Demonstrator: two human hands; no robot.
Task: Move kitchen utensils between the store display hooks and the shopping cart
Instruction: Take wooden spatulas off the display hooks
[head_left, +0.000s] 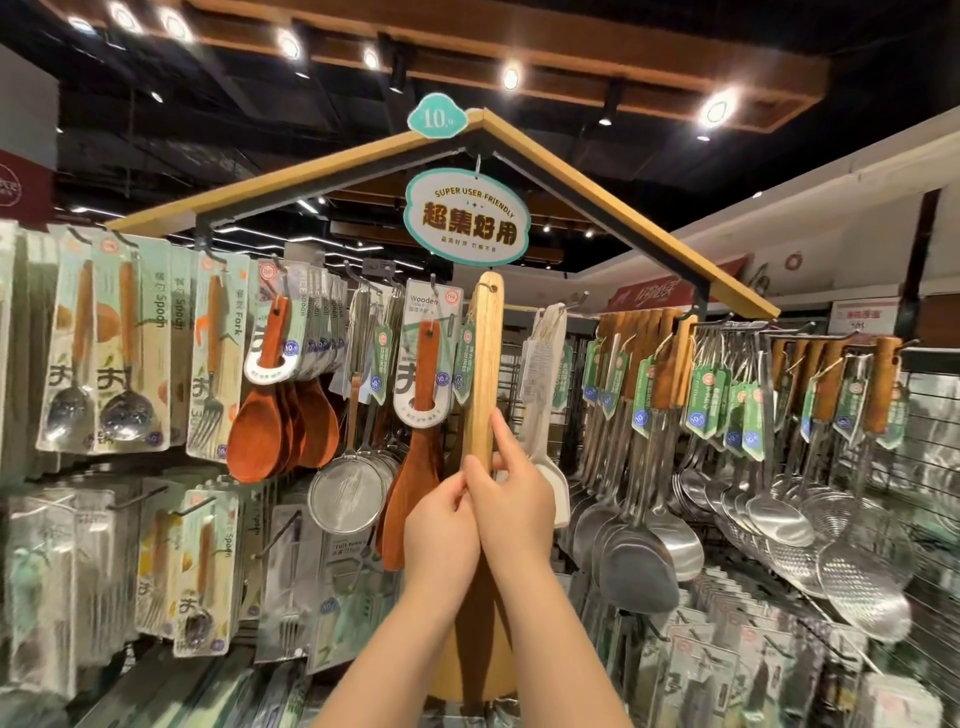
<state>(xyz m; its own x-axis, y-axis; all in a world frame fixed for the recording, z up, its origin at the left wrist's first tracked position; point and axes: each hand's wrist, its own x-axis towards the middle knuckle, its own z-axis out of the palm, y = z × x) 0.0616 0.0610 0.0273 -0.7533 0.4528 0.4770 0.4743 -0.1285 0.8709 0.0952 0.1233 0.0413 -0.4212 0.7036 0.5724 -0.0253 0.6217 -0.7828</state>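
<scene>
Nearest to you, the broad blade of the wooden spatula (484, 364) sits low between your forearms, so the tool stands upright with its handle pointing up at the rack. Your left hand (441, 525) is closed around the lower handle and carries the weight. Your right hand (514, 499) grips the handle just above it, touching the left, with its index finger (503, 431) laid straight along the wood; this appears to serve as a guide for steering the tip. Both hands hold low on the handle, which leaves the upper length free and keeps the hanging hole (487, 285) at the top end unobstructed. That hole is raised to the level of the display hooks (574, 301), between the carded wooden turner (423, 358) and a bundle of pale utensils to the right, which suggests the spatula is being hung or lifted off; the frame does not settle which, nor whether the hole is on a hook. Beyond hang steel ladles (649, 519) and the oval sign (467, 218). The shopping cart is not in view.
</scene>
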